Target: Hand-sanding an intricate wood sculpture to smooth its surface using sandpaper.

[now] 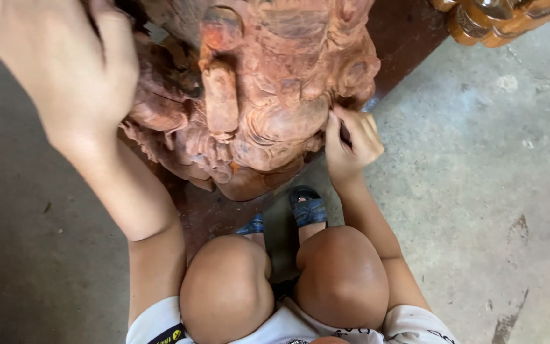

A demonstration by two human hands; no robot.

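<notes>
On the concrete floor (479,159), near the front edge of a dark reddish base slab (408,32), stands a large carved wooden sculpture (275,83), reddish-brown, thick with curls and deep grooves. The person sits low before it, bare knees (288,280) up, feet in blue sandals (307,207) just beside the carving's lower edge.

Right hand (350,143): fingers pinched narrow around a small dark piece, maybe abrasive paper or a short tool; too small to tell which. Fingertips press it against the carving's lower right side, where a curl meets a groove.

Left hand (58,70): raised close to the camera, blurred, resting on or against the carving's upper left. Fingers appear loosely curled; whether they grip anything cannot be told.

Step in hand, as judged: fine detail work, rubbing or scraping inside a groove, with the left hand steadying the piece.

Next move likely calls for short, light strokes that follow the groove, keeping the pinch firm and clear of the raised edges beside it.

At the top right corner, varnished orange-brown turned wood (491,22), well apart from the hands.
</notes>
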